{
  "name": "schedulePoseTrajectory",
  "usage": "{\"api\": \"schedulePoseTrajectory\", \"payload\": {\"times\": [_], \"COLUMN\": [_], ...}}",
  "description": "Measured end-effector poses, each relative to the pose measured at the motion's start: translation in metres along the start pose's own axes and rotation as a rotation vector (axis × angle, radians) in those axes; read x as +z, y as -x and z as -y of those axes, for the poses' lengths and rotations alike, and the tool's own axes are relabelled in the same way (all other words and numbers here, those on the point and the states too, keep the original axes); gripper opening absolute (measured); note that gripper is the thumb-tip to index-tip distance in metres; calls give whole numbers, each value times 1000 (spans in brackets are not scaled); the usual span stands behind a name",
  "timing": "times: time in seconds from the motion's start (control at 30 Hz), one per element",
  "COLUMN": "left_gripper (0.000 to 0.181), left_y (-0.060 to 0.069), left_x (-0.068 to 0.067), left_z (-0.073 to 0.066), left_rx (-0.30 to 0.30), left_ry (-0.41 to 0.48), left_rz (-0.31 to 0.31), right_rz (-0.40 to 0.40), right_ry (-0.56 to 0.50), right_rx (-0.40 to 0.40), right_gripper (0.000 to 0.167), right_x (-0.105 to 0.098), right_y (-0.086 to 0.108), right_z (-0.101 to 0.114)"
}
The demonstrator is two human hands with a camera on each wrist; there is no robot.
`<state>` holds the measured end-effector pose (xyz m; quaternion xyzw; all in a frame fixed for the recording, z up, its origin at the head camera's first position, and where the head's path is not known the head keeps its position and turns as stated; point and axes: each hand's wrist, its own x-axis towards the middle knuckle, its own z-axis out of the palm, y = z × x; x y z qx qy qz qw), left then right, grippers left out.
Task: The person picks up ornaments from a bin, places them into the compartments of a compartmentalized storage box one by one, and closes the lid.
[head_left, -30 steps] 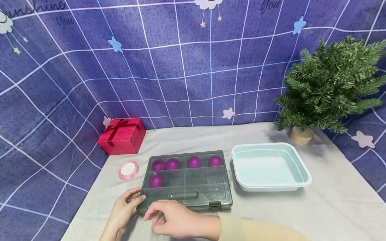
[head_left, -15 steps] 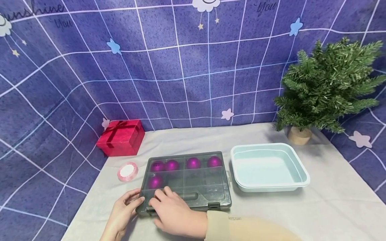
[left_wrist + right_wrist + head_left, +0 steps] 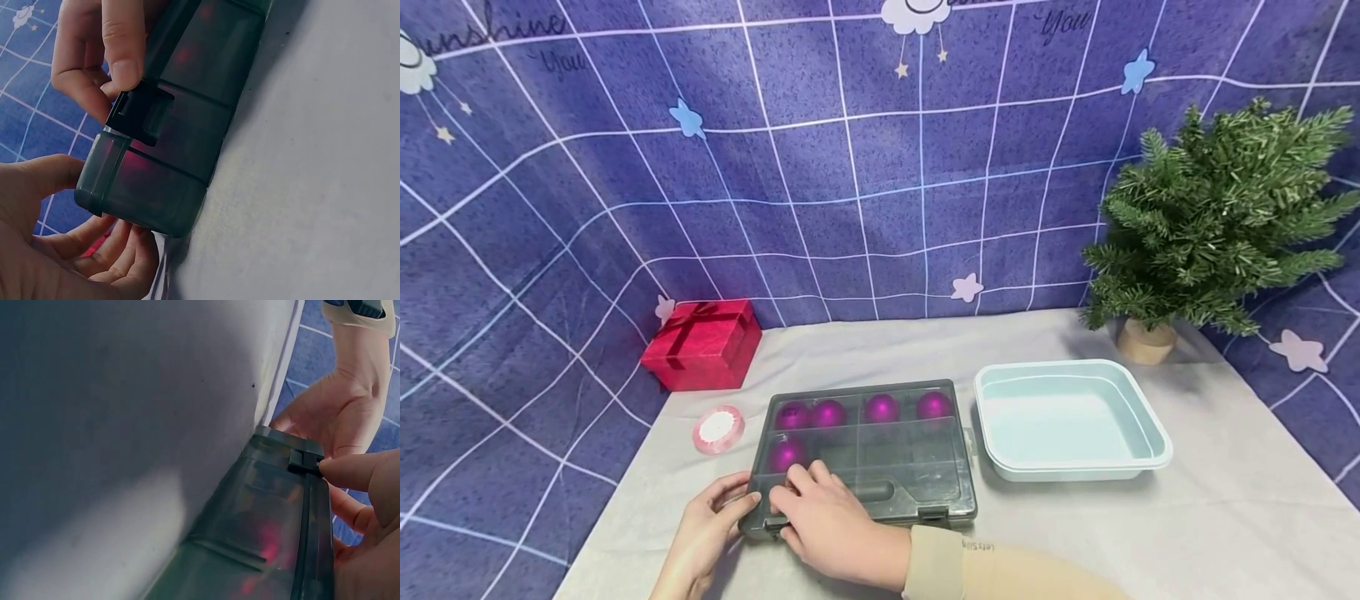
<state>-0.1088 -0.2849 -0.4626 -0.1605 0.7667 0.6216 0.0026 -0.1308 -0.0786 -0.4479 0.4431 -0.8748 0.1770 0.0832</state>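
Note:
A dark translucent compartment case [image 3: 917, 460] lies on the table with its lid down. Several purple balls [image 3: 882, 407] show through the lid, most of them along the back row. My left hand [image 3: 709, 529] grips the case's front left corner, with the thumb on the lid and the fingers at the side. In the left wrist view, the thumb of my right hand [image 3: 838, 521] is at the black left latch [image 3: 139, 117], and its fingers rest on the lid. A second latch [image 3: 933, 513] sits at the front right.
To the right stands a pale blue tray [image 3: 1159, 450]. Behind it is a small artificial pine tree [image 3: 1213, 233] on a wooden base. A red gift box [image 3: 703, 354] and a pink ribbon roll [image 3: 718, 430] lie left of the case. A purple gridded cloth [image 3: 820, 175] hangs behind.
My right hand has come up from just in front of the case onto its lid and left latch. My left hand keeps its hold on the corner.

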Motion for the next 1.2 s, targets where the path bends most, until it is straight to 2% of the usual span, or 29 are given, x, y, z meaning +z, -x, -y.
{"api": "schedulePoseTrajectory", "payload": {"times": [0.27, 0.6, 0.77, 0.9, 0.97, 1.03, 1.13, 1.2], "left_gripper": [51, 54, 52, 51, 52, 52, 52, 52], "left_y": [-5, -9, -8, -6, -6, -6, -8, -11], "left_x": [4, 7, 6, 2, 1, 1, 3, 7], "left_z": [-1, 2, 1, 0, 0, -2, -12, -26], "left_rx": [0, 1, 12, 32, 62, 103, 242, 352], "left_ry": [-1, -4, 4, -25, -76, -165, -353, -499], "left_rz": [-4, 9, 2, -1, 1, -1, -19, -41], "right_rz": [-20, -37, -59, -48, -36, -23, -35, -40], "right_ry": [39, 32, -11, -84, -96, -104, -45, -3], "right_rx": [19, 37, 14, -39, -71, -99, -124, -113], "right_gripper": [20, 18, 17, 16, 16, 15, 14, 15], "right_x": [3, 5, 3, -9, -19, -31, -49, -64], "right_y": [2, 4, 4, 8, 13, 20, 32, 39], "right_z": [0, -3, -7, -10, -13, -17, -28, -38]}}
